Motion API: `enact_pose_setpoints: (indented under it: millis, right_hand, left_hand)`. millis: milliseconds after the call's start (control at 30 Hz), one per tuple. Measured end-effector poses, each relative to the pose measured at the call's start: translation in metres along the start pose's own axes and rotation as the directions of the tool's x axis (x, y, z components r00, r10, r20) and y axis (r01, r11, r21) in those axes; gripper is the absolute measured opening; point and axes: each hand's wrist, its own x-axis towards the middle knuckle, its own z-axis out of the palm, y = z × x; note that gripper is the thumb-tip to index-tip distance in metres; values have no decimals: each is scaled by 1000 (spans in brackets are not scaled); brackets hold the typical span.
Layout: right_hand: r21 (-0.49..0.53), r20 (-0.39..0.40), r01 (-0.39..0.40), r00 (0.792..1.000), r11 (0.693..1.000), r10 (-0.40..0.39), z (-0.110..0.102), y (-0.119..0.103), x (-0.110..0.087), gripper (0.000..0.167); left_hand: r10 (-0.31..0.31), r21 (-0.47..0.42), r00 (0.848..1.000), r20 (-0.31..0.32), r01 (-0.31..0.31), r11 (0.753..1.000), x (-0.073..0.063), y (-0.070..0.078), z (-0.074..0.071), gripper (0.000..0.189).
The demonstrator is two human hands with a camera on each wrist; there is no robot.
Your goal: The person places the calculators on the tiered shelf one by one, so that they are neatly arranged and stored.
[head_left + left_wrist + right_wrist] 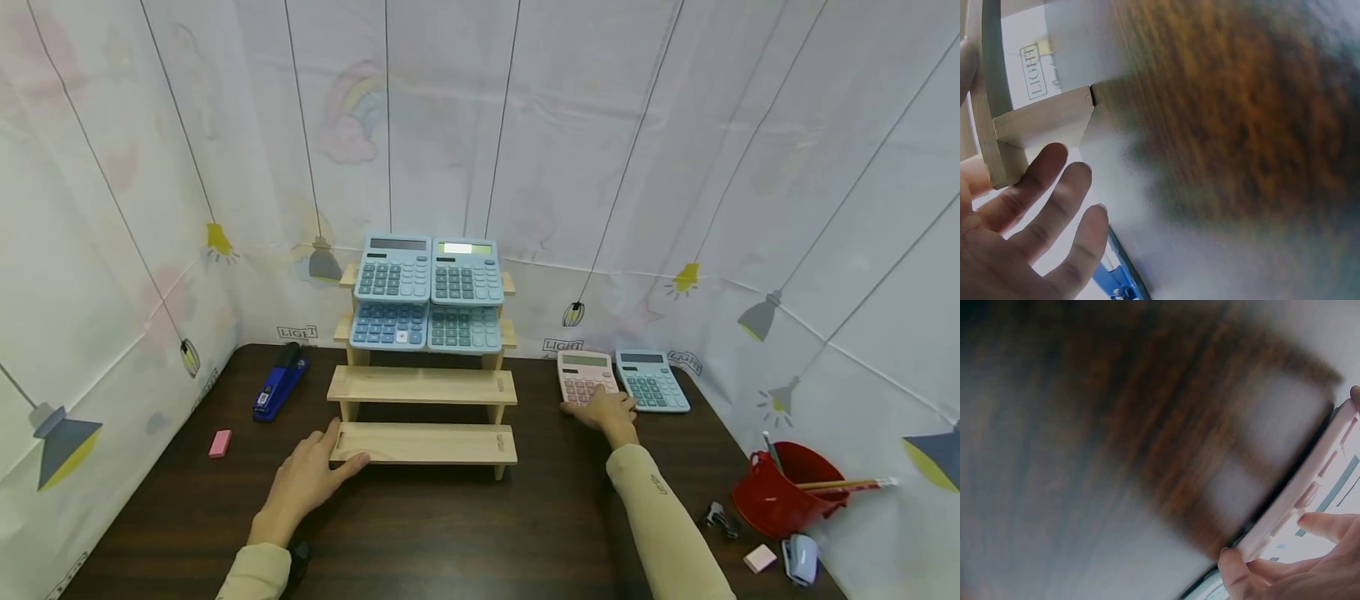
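Observation:
My left hand (303, 475) rests at the left end of the lowest step of a wooden tiered stand (423, 442). Its thumb lies along the front corner, and the other fingers extend loosely past the end in the left wrist view. Over at the right, my right hand (606, 410) grips a pink calculator (587, 362) across its near part, thumb at the left side and fingers at the right. Right beside it lies a light blue calculator (651, 379). Several blue calculators (393, 271) fill the upper two steps; the lower two steps show bare wood.
A blue stapler (279, 383) and a pink eraser (220, 443) lie left of the stand. At the right are a red bucket (776, 500) with pencils, black clips (720, 520), a pale eraser (761, 558) and a small stapler (800, 558). Printed curtains (585, 125) border the dark table (465, 542).

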Motion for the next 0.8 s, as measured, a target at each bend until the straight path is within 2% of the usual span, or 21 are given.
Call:
enact_pose_setpoints:
  millis: [267, 467, 800]
  right_hand:
    - [-34, -27, 20, 999, 999, -21, -1, 1, -4, 101]
    - [-81, -39, 50, 998, 995, -53, -2, 6, -13, 100]
    - [-96, -51, 86, 995, 992, -91, -4, 7, -25, 101]
  left_hand:
    - [-13, -3, 1000, -1, 13, 1000, -1, 2, 0, 103]
    - [-3, -2, 1000, 9, 3, 1000, -2, 3, 0, 104]
    - [7, 6, 1000, 0, -7, 1000, -2, 2, 0, 104]
